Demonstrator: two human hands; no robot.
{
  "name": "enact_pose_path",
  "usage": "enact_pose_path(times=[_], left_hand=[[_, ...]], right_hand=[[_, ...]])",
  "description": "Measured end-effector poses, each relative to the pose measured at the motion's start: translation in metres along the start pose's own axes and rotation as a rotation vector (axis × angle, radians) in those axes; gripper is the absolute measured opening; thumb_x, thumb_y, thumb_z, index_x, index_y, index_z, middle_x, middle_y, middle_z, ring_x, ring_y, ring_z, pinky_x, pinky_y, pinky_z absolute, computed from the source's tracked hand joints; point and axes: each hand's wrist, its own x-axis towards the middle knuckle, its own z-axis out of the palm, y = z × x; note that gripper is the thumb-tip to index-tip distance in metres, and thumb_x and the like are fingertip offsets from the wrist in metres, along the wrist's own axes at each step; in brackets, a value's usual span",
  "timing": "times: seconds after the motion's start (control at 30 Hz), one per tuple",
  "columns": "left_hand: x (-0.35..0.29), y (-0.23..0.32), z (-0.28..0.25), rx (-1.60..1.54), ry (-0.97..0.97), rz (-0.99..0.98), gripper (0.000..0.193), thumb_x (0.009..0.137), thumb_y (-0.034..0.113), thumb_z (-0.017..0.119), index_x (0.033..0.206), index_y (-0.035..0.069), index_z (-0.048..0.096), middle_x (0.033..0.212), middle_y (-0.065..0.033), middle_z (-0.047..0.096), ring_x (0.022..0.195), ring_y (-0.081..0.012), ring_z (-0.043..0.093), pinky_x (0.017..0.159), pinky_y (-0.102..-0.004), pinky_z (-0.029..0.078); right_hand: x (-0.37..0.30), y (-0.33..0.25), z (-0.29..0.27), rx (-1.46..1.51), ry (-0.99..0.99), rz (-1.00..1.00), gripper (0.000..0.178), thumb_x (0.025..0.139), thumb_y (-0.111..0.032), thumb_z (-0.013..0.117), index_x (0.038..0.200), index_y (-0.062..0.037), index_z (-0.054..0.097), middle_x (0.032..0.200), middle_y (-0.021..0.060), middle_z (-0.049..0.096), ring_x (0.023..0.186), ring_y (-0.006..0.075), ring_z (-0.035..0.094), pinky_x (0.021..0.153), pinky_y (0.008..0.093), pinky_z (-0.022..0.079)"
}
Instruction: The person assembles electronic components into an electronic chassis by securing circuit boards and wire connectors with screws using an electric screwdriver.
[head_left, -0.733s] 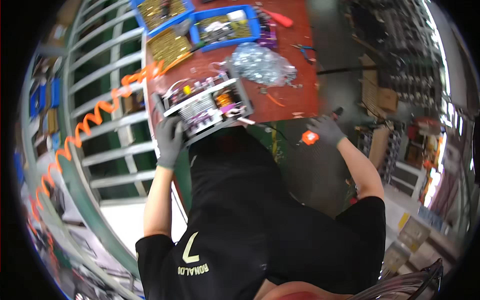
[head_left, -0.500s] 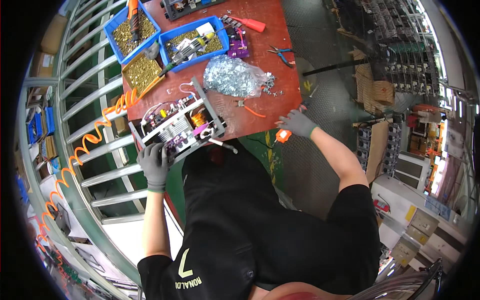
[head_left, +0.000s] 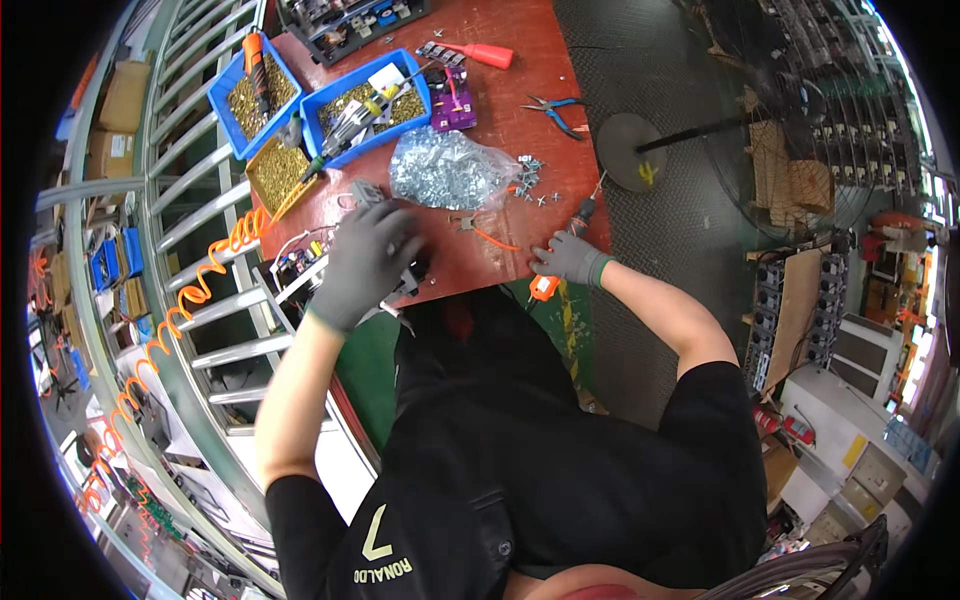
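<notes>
Pointing forward-right, the power driver [head_left: 584,213] slants through the right hand [head_left: 573,260].

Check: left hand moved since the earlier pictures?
Yes: the left hand moved rightward and forward, closer to the clear bag on the red table.
</notes>
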Motion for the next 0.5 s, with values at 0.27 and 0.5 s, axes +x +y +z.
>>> enact_pose_path(times=[0.27,0.5], left_hand=[[0.174,0.007,0.19,0.523,-0.757,0.336,0.021,0.08,0.016,0.06,0.098,0.012,0.07,0.091,-0.0138,0.067,0.087,-0.0341,0.065,0.077,-0.0462,0.052],[0.21,-0.048,0.271,0.355,-0.459,0.133,0.022,0.084,0.02,0.058,0.102,0.016,0.071,0.1,-0.0126,0.067,0.095,-0.0322,0.066,0.079,-0.0454,0.053]], right_hand=[[-0.054,-0.019,-0.052,0.042,0.215,0.194,0.041,0.085,-0.018,0.055,0.126,-0.0234,0.052,0.128,0.0079,0.056,0.093,0.0225,0.061,0.089,0.0412,0.044],[-0.123,-0.055,-0.098,0.255,0.631,0.602,0.039,0.076,-0.016,0.063,0.115,-0.018,0.06,0.122,0.0089,0.056,0.1,0.0275,0.056,0.095,0.0467,0.043]])
